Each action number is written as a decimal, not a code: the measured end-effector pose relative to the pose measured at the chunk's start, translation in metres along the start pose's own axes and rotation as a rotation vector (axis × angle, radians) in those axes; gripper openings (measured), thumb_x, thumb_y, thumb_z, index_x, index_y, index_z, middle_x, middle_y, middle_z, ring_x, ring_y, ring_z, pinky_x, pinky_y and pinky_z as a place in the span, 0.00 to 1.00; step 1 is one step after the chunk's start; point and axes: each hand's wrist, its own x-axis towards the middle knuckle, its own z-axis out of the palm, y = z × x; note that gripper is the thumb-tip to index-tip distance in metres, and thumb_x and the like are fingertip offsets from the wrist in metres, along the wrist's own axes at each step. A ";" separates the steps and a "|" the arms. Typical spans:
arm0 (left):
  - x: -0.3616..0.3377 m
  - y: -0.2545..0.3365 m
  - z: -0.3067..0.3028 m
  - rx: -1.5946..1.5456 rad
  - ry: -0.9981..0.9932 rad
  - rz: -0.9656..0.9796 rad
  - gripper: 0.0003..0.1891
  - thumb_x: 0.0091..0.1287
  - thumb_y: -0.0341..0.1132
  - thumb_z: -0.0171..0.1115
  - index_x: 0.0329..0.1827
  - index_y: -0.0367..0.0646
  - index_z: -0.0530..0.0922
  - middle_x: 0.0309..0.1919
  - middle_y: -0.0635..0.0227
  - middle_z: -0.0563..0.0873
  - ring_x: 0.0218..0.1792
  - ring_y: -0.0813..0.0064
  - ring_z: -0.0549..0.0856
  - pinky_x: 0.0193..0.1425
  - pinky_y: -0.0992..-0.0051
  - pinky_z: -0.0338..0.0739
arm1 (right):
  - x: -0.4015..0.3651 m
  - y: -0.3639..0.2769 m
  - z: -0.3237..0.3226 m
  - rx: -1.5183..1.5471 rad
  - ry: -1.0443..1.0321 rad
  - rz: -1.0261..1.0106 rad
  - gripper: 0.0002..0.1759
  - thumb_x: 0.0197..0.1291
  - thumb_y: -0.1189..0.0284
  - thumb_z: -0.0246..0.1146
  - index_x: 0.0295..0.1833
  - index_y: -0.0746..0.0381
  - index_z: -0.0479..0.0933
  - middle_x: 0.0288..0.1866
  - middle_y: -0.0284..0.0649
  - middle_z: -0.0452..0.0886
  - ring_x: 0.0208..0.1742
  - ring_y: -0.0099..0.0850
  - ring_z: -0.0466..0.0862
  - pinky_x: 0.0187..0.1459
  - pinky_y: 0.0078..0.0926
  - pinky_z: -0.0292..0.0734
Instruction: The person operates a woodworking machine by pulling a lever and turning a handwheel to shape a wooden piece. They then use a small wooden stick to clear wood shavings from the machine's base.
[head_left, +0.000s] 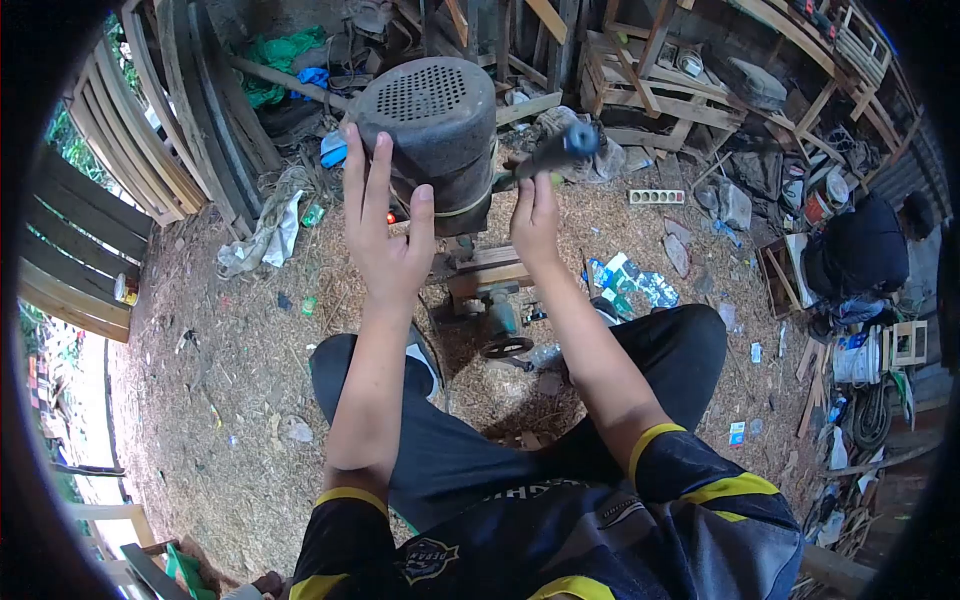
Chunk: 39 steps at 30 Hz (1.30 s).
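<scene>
A large dark cylindrical housing (440, 145) with a perforated round end stands upright in front of me, looking like a motor casing. My left hand (388, 225) lies against its near left side, fingers stretched and spread. On the right, my right hand (534, 220) has its fingers closed on a dark round handle (548, 156) that points away from the housing and has a blurred bluish end. Below the housing are a wooden block (488, 275) and a greenish metal mechanism (500, 315) with a black handwheel (507, 347), between my knees.
Wood shavings cover the ground. A white multi-socket strip (656, 197) and torn blue-white packaging (630, 280) lie to the right. Wooden frames (660, 90) stand at the back, boards (205, 110) lean at left. A black bag-like bundle (860, 255) sits at far right.
</scene>
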 end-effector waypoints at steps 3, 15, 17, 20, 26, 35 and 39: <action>0.002 0.002 -0.005 -0.003 -0.022 -0.013 0.31 0.75 0.34 0.63 0.81 0.39 0.71 0.82 0.43 0.67 0.81 0.45 0.69 0.83 0.54 0.61 | 0.031 -0.007 0.007 -0.015 -0.008 0.113 0.15 0.81 0.71 0.53 0.63 0.68 0.77 0.52 0.56 0.84 0.52 0.52 0.84 0.59 0.38 0.76; 0.004 -0.003 -0.014 -0.018 -0.043 -0.016 0.32 0.78 0.38 0.61 0.83 0.37 0.67 0.82 0.42 0.66 0.81 0.47 0.69 0.83 0.55 0.61 | 0.125 0.031 0.035 -0.050 -0.041 0.131 0.21 0.77 0.64 0.62 0.66 0.67 0.79 0.54 0.56 0.88 0.55 0.47 0.89 0.58 0.38 0.80; 0.005 -0.005 -0.015 -0.029 -0.040 -0.005 0.32 0.79 0.38 0.61 0.82 0.37 0.67 0.82 0.42 0.67 0.81 0.47 0.69 0.83 0.56 0.61 | 0.107 0.041 0.035 0.066 -0.047 0.108 0.23 0.77 0.63 0.62 0.68 0.68 0.78 0.56 0.53 0.88 0.55 0.43 0.89 0.60 0.37 0.79; 0.006 -0.006 -0.015 -0.049 -0.012 -0.015 0.31 0.75 0.36 0.65 0.80 0.39 0.72 0.81 0.44 0.70 0.80 0.45 0.70 0.83 0.53 0.62 | 0.067 0.031 0.016 0.106 -0.054 0.158 0.23 0.79 0.63 0.61 0.69 0.69 0.76 0.56 0.49 0.87 0.55 0.38 0.88 0.61 0.35 0.79; 0.003 -0.010 -0.016 -0.048 -0.033 0.009 0.29 0.79 0.36 0.60 0.81 0.37 0.69 0.81 0.42 0.69 0.81 0.47 0.70 0.83 0.56 0.62 | -0.133 0.053 -0.044 -0.265 0.204 0.407 0.17 0.83 0.65 0.54 0.61 0.68 0.75 0.48 0.53 0.84 0.51 0.46 0.86 0.56 0.40 0.78; 0.003 -0.014 -0.014 -0.059 -0.031 0.022 0.31 0.79 0.37 0.61 0.82 0.37 0.68 0.81 0.42 0.68 0.82 0.47 0.69 0.82 0.56 0.62 | -0.342 0.124 -0.105 -0.789 -0.852 0.748 0.23 0.73 0.59 0.58 0.62 0.65 0.78 0.53 0.58 0.85 0.55 0.58 0.85 0.57 0.57 0.80; 0.000 -0.020 -0.015 -0.049 -0.064 0.039 0.32 0.79 0.39 0.60 0.84 0.38 0.66 0.83 0.43 0.66 0.82 0.47 0.67 0.83 0.56 0.62 | -0.367 0.182 -0.088 -0.768 -1.135 0.785 0.21 0.71 0.60 0.58 0.60 0.61 0.83 0.60 0.59 0.85 0.60 0.58 0.84 0.63 0.52 0.80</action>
